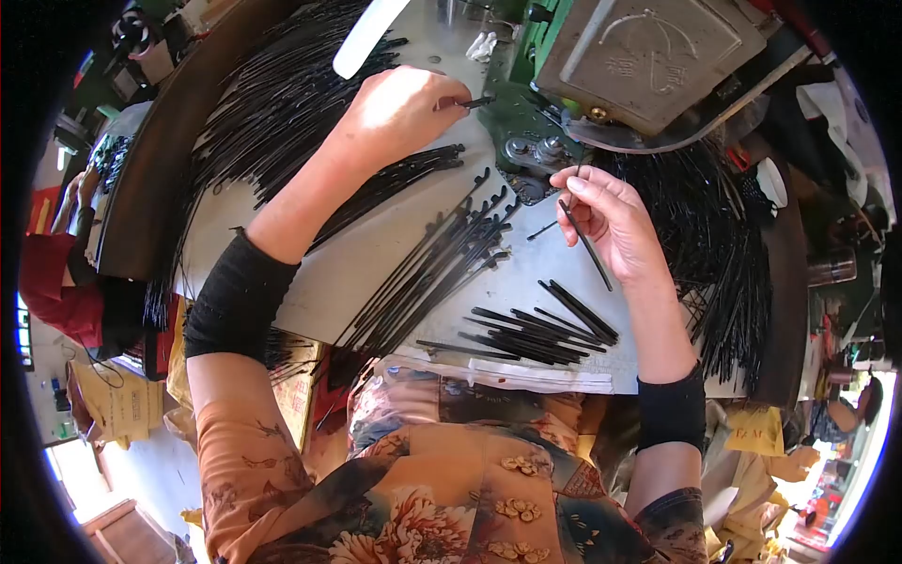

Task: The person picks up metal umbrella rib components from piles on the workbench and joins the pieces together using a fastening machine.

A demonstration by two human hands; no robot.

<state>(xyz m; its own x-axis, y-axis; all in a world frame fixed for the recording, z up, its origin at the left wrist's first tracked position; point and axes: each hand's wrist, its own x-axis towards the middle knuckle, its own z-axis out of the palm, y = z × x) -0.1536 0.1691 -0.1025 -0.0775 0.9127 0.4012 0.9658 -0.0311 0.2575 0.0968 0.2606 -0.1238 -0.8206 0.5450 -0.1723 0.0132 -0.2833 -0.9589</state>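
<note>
My left hand is closed over the upper middle of the table, its fingers pinching a small dark piece that sticks out to the right. My right hand holds a thin black rod slanting down to the right, with thumb and forefinger pressed together. Between the hands are round metal fittings on a green machine base. Long black rods with notched ends lie on the table below my left hand. Short black rods are spread near the front edge.
A large heap of black rods covers the left side; another lies at the right. A machine with a metal cover stands at the upper right. A white strip juts in from above. A person in red is at far left.
</note>
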